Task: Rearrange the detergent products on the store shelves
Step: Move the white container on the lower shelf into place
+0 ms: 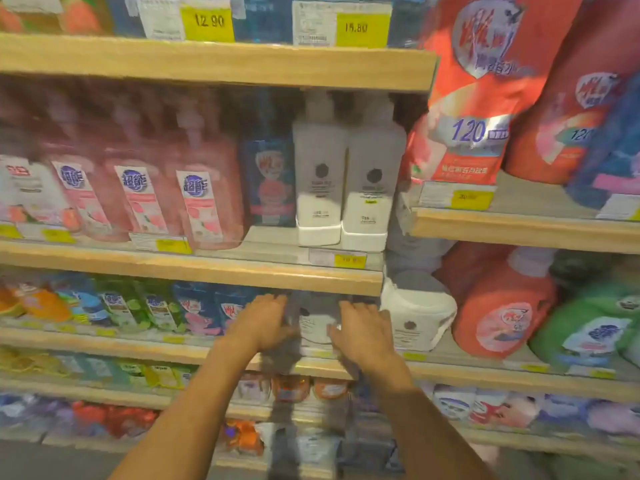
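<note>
A: Wooden-edged store shelving [194, 271] is filling the whole view, tier on tier of detergent, with yellow price tags running along the rails. What is the person working on?

B: Take the pair of tall white pump bottles with black emblems [346, 174] as the landmark. Directly below them, one shelf down, a grey-and-white pouch-like detergent pack [313, 327] is sitting at the shelf front, and both hands are closing in on it.

A: Are they gripping it?

B: The left hand [266, 323] is pressing against the pack's left side and the right hand [363, 332] against its right, fingers spread and curling. Motion blur is smearing the contact, so a firm clasp is likely but cannot be told for sure.

A: And around it?

B: Below and left of the landmark, dark blue refill pouches with pink labels [204, 313] are standing just beside the left hand. Below and right, a squat white pack with a dark emblem [415, 320] is sitting just beside the right hand, with a big red jug [498, 306] further right.

A: So which step is this?

B: Judging from the pose, the person is taking hold of the grey pack to shift or straighten it. The next move is calling for an even squeeze from both sides and a clean lift or slide, without knocking the neighbours either side.
</note>
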Action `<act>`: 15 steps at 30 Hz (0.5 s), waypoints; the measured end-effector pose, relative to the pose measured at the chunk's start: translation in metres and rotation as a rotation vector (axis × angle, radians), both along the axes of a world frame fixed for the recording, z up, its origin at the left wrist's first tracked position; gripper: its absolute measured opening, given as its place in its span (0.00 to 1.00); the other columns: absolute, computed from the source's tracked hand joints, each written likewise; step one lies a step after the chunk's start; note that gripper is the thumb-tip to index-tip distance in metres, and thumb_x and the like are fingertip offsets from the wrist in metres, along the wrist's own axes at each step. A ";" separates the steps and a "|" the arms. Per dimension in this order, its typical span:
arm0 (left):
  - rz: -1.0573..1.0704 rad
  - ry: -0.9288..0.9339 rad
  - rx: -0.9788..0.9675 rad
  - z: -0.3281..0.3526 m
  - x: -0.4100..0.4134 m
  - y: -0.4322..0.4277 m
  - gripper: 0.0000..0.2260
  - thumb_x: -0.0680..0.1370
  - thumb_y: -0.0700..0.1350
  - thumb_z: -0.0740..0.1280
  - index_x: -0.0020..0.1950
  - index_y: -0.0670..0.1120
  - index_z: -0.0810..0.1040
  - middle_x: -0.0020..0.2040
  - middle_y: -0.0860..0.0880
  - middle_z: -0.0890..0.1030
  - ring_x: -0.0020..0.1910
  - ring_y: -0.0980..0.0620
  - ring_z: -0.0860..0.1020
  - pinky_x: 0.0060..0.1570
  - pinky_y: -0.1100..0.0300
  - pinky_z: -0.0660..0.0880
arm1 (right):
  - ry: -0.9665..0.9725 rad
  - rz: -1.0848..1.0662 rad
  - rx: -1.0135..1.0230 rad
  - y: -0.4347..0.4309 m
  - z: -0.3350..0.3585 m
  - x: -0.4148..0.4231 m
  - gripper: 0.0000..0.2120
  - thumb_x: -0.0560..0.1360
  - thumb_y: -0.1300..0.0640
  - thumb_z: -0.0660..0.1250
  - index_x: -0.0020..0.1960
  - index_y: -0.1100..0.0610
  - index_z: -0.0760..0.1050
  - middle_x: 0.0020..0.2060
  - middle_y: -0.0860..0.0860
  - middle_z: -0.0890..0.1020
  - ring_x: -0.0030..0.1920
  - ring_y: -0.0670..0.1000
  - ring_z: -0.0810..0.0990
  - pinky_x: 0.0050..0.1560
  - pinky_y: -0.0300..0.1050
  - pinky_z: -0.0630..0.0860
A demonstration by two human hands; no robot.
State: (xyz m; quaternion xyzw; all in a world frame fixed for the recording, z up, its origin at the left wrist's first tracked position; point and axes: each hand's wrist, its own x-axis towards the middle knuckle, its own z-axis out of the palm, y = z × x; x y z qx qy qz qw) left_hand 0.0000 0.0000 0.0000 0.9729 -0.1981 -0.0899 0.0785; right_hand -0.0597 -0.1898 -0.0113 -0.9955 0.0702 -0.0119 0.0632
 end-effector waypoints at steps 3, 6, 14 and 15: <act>0.022 0.066 -0.016 -0.019 0.032 -0.006 0.20 0.76 0.55 0.68 0.64 0.46 0.77 0.62 0.42 0.80 0.59 0.41 0.78 0.51 0.54 0.74 | -0.053 0.007 0.080 0.000 -0.010 0.022 0.21 0.77 0.41 0.64 0.64 0.51 0.75 0.61 0.55 0.82 0.63 0.61 0.79 0.63 0.55 0.72; 0.098 0.288 -0.080 -0.036 0.063 -0.014 0.25 0.75 0.56 0.71 0.69 0.48 0.76 0.66 0.43 0.78 0.62 0.41 0.76 0.60 0.52 0.75 | -0.050 -0.014 0.263 0.000 -0.002 0.035 0.26 0.76 0.40 0.68 0.71 0.49 0.73 0.70 0.52 0.76 0.71 0.56 0.72 0.69 0.49 0.70; 0.342 0.555 -0.169 -0.072 0.103 -0.021 0.65 0.45 0.76 0.75 0.78 0.51 0.64 0.76 0.44 0.67 0.73 0.40 0.67 0.72 0.42 0.65 | 0.371 -0.198 0.845 -0.020 0.033 0.019 0.27 0.78 0.43 0.70 0.70 0.59 0.75 0.52 0.52 0.88 0.68 0.56 0.76 0.67 0.50 0.74; 0.355 0.590 -0.149 -0.072 0.105 -0.022 0.67 0.44 0.76 0.75 0.79 0.51 0.62 0.77 0.44 0.65 0.74 0.40 0.65 0.72 0.42 0.63 | 0.286 -0.263 0.937 -0.023 0.027 0.021 0.18 0.79 0.50 0.71 0.60 0.63 0.79 0.34 0.48 0.87 0.60 0.55 0.80 0.58 0.50 0.79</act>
